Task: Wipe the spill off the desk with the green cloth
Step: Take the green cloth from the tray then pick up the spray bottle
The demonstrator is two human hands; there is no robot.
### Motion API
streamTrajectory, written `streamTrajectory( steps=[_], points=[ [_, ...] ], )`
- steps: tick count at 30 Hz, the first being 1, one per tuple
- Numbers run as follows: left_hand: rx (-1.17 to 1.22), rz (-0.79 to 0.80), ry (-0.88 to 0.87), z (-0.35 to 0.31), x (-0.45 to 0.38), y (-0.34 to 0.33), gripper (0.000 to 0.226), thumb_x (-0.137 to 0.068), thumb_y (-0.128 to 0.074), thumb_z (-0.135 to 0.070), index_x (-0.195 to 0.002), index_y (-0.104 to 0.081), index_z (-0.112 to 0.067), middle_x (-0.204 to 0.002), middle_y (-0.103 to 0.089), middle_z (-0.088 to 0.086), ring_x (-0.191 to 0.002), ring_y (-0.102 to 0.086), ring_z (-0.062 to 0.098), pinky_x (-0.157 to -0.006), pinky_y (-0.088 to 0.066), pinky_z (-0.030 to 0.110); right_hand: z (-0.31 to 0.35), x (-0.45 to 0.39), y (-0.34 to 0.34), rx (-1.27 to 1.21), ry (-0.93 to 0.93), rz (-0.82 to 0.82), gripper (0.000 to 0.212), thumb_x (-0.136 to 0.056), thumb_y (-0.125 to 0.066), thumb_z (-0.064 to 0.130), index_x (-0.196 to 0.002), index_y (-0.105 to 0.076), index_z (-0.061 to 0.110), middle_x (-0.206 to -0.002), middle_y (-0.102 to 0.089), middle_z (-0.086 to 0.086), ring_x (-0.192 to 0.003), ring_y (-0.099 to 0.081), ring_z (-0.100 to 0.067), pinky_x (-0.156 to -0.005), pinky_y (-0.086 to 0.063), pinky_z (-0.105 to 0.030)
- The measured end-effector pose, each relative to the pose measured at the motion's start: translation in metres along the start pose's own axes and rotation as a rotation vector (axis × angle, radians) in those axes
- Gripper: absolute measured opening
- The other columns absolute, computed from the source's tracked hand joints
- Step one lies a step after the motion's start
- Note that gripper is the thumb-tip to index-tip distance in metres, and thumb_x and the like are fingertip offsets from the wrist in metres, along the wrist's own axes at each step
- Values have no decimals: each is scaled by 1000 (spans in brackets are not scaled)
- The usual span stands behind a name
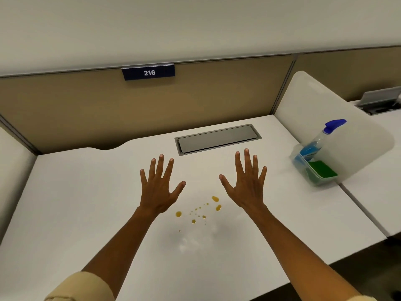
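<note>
1. Both hands are empty and held over the desk (86,192), palms down, fingers spread wide. The left hand (159,187) and the right hand (246,185) sit side by side with a gap between them; whether they touch the surface cannot be told.
2. The green cloth (322,169) lies folded in a clear plastic bin (303,168) at the right edge of the desk, against a white side divider (314,105). A spray bottle (321,137) with a blue trigger head stands tilted in the same bin, just behind the cloth.
3. Key relation: the cloth lies to the right of both hands and slightly farther back. The right hand is clearly the nearer; the left is well apart from it. The cloth's long axis appears to run from back-left to front-right, along the bin.
4. The spill (199,210) is a scatter of small amber drops on the white surface, nearer the viewer than the hands and between the two wrists.
5. Judgement: wiping is not yet begun; the cloth is untouched. The coming reach would suit the right hand, which must clear the bottle.
6. Beyond the hands: a closed grey cable hatch (217,137) and a partition sign (148,72) reading 216.
</note>
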State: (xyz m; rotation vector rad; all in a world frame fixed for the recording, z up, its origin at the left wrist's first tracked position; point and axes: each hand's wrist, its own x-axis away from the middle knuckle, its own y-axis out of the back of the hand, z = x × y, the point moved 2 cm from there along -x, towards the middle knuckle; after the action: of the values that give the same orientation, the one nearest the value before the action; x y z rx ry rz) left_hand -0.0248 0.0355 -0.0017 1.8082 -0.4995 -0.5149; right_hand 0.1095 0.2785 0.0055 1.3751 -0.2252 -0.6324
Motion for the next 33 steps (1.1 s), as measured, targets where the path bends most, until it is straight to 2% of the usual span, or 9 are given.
streamTrajectory(
  steps=[11, 16, 23, 33],
  points=[
    [24, 36, -169, -59, -27, -5, 96, -79, -1, -81, -158, 2, -27, -167, 14, 5, -154, 12, 27, -121, 3, 59, -60, 20, 20, 62, -176, -61, 91, -86, -26, 79, -155, 4, 29, -165, 6, -4, -152, -1, -33, -116, -10, -64],
    [37, 36, -210, -92, -39, -8, 100, -76, 6, -85, -159, 1, -28, -167, 15, 4, -154, 13, 27, -121, 3, 59, -99, 14, 31, 72, -224, -86, 92, -83, -19, 81, -156, 1, 28, -166, 4, -5, -152, -2, -33, -117, -12, -64],
    [5, 33, -206, -141, -67, -30, 93, -82, -6, -81, -158, 0, -29, -167, 11, 4, -155, 10, 28, -121, 2, 59, -165, -11, 38, 53, -238, -72, 92, -83, -18, 80, -156, 2, 27, -166, 5, -4, -152, 0, -31, -117, -12, -64],
    [-15, 34, -210, -243, -120, -66, 94, -82, -8, -81, -159, -3, -27, -167, 9, 4, -155, 9, 28, -121, 2, 60, -280, -65, 29, -11, -245, -30, 92, -87, -35, 75, -156, 3, 28, -165, 8, -3, -152, -2, -32, -117, -9, -61]
  ],
)
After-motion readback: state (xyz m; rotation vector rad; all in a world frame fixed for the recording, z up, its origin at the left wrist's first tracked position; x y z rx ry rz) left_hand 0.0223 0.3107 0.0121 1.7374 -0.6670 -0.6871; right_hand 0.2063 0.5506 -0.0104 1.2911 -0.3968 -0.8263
